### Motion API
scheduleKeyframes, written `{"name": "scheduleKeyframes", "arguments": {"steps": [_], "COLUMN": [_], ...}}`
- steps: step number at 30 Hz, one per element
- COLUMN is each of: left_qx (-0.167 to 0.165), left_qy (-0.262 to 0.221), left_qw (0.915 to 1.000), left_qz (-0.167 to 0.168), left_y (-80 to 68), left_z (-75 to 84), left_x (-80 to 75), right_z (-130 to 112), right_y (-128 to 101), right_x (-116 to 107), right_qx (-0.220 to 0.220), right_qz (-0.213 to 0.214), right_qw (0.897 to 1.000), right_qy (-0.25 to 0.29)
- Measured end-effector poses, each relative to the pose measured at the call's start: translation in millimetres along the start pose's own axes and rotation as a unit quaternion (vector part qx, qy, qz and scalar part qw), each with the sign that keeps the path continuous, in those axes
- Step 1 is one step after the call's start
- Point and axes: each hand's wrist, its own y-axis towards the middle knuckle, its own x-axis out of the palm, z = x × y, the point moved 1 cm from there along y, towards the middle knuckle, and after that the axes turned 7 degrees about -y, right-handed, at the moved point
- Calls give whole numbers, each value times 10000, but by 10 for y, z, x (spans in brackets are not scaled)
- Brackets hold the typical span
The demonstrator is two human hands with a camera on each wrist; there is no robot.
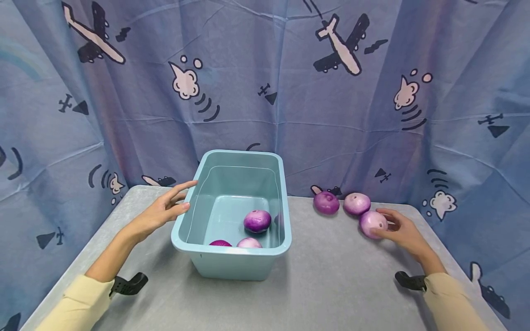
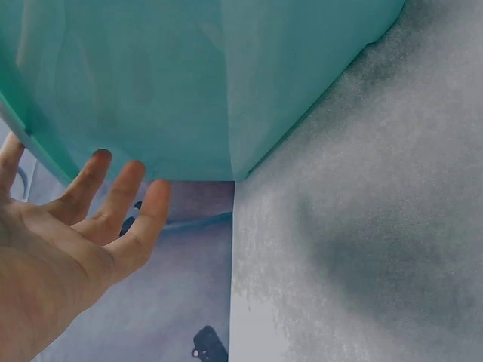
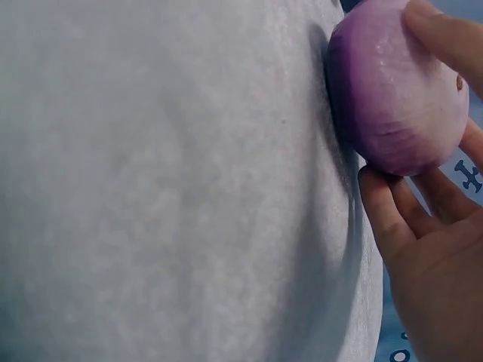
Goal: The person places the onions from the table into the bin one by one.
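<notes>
My right hand (image 1: 405, 233) holds a pale purple red onion (image 1: 368, 223) on the table, thumb on the near side and fingers on the far side. The right wrist view shows that onion (image 3: 396, 94) close up between thumb and fingertips. Spread, nearly straight fingers of my left hand (image 1: 154, 215) rest at the left rim of a light blue plastic bin (image 1: 232, 250). Beneath the rim, the left wrist view has those fingers (image 2: 124, 196) along the bin's outer wall. Inside the bin lie a dark red onion (image 1: 257, 221) and two more, partly hidden by the front rim.
Behind the held onion sit another pale onion (image 1: 357, 203) and a darker one (image 1: 326, 202), near the table's back edge. A grey table (image 1: 331, 285) carries everything. Blue printed curtain (image 1: 248, 92) hangs close behind and at both sides.
</notes>
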Motion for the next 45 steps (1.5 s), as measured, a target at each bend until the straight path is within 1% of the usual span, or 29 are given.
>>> {"name": "scheduleKeyframes", "arguments": {"steps": [3, 7, 13, 21, 25, 31, 34, 40, 45], "left_qx": [2, 3, -8, 4, 17, 23, 34, 68, 75], "left_qy": [17, 6, -6, 9, 16, 4, 4, 70, 110], "left_qw": [10000, 10000, 10000, 10000, 10000, 10000, 10000, 9999, 9999], "left_qz": [0, -1, -8, 2, 14, -18, -2, 52, 100], "left_y": [6, 13, 17, 19, 24, 27, 21, 13, 14], "left_z": [2, 7, 14, 11, 6, 5, 4, 0, 6], "left_x": [2, 5, 15, 19, 18, 19, 15, -4, -17], "right_z": [18, 31, 31, 44, 21, -77, -116, -171, -261], "right_y": [14, 27, 27, 7, -17, -82, -99, -106, -86], "right_x": [-5, -16, -39, -141, -210, -277, -284, -258, -256], "right_qx": [189, 319, 261, 76, 148, 337, 286, 48, -7], "right_qz": [-89, -118, -121, 139, 201, 284, 307, 356, 327], "right_qw": [9997, 9993, 9995, 9996, 9995, 9990, 9990, 9986, 9987], "right_qy": [-83, -120, -94, -226, -208, -34, 126, 394, 383]}}
